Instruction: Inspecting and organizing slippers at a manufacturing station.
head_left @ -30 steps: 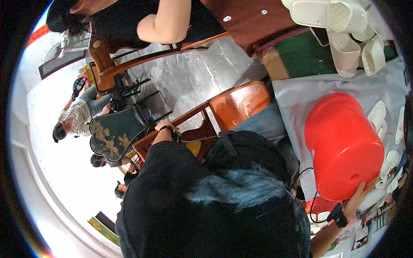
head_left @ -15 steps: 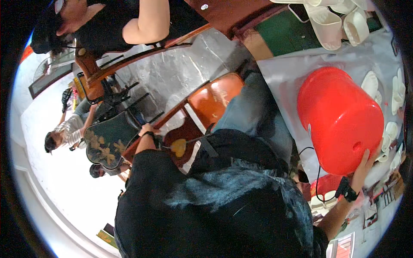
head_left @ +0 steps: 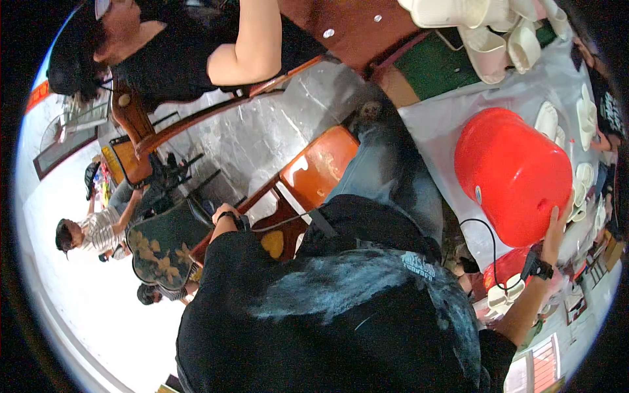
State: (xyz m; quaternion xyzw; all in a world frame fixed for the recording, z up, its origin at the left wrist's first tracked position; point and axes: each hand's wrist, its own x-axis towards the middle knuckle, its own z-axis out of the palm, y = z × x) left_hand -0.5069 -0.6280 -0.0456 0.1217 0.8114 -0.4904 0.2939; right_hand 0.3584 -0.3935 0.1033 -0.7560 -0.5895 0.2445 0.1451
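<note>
On the right, a glossy red plastic bucket-shaped thing [head_left: 508, 167] with a small round hole in its end lies on pale plastic sheeting. My right hand [head_left: 555, 226] rests along its lower right edge, fingers stretched out against the red side. At the left of my body, my left hand [head_left: 226, 213] is closed round the top of a brown wooden chair back [head_left: 246, 204]. The chair's glossy orange-brown seat [head_left: 321, 164] shows beside my jeans. Both my wrists wear dark bands, and a black cable [head_left: 483, 223] runs near the right one.
Pale slippers [head_left: 524, 46] lie at the upper right, with several more beyond the red thing. A person in black [head_left: 177, 59] is close at the upper left; another in a striped shirt [head_left: 98, 229] is farther left. A dark floral chair back [head_left: 164, 245] stands between.
The view has shifted slightly, and the red thing appears a little farther left and higher in part. Both my hands keep their places on the chair and the red thing.
</note>
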